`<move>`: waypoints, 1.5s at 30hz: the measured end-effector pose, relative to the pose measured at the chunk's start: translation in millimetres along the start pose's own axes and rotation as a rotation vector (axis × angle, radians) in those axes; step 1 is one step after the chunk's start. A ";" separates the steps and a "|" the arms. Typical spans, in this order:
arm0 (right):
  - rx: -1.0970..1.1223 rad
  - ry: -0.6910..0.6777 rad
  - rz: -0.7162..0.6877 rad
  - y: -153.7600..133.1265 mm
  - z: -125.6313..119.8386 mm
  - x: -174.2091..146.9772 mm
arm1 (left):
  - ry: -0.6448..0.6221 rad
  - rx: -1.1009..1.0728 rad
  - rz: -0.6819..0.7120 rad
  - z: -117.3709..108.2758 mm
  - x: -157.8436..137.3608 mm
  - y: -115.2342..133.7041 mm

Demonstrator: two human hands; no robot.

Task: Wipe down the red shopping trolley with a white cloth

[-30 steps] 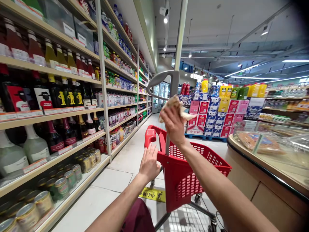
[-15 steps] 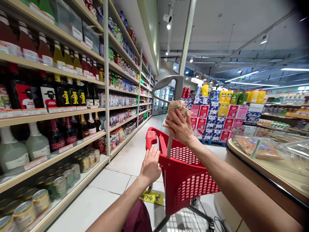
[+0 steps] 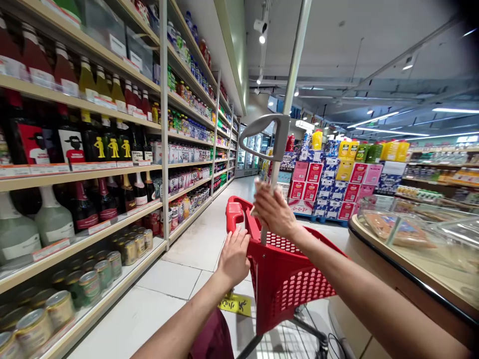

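The single camera sits on the person's head and looks forward along the aisle, slightly down, close over the red cart (image 3: 284,279), with shelves (image 3: 86,172) at left.

The shelves (image 3: 112,164) stand left of the cart (image 3: 288,279), the counter (image 3: 404,259) right, the stacked boxes (image 3: 329,184) beyond it.

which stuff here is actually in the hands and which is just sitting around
In hand:
- left hand on the red cart rim
- right hand pressing a cloth on the cart's pole

Just about:
- bottles on the shelves
- cans on the bottom shelf
- stacked boxes
- counter
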State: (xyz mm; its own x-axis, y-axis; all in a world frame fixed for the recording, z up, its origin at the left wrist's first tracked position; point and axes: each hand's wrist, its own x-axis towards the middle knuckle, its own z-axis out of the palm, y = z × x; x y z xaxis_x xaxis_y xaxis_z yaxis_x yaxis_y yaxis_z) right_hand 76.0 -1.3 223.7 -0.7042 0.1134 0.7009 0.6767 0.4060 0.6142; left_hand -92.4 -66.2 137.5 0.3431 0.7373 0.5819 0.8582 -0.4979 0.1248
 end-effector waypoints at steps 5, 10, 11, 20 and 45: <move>0.015 -0.047 -0.111 -3.7 1.6 -9.1 | -0.009 0.000 0.009 1.4 0.5 -2.6; -0.041 0.014 -0.021 0.8 4.4 -11.5 | 0.028 0.010 0.018 6.7 1.1 -2.8; -0.026 -0.002 -0.055 -5.9 7.1 -19.7 | 0.025 0.008 0.018 7.1 1.4 -3.2; -0.010 -0.029 0.011 -14.3 16.9 -37.2 | -0.036 0.025 0.032 6.9 6.9 -3.5; 0.198 -0.088 0.195 -32.4 0.6 -98.6 | 0.019 -0.087 0.018 9.1 11.1 17.1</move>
State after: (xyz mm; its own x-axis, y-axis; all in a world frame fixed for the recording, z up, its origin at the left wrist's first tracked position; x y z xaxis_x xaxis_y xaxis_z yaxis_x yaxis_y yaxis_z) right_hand 123.4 -25.1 134.5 -0.5869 0.2813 0.7593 0.7519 0.5371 0.3823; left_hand -70.4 -62.4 138.8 0.3501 0.7197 0.5995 0.8154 -0.5492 0.1830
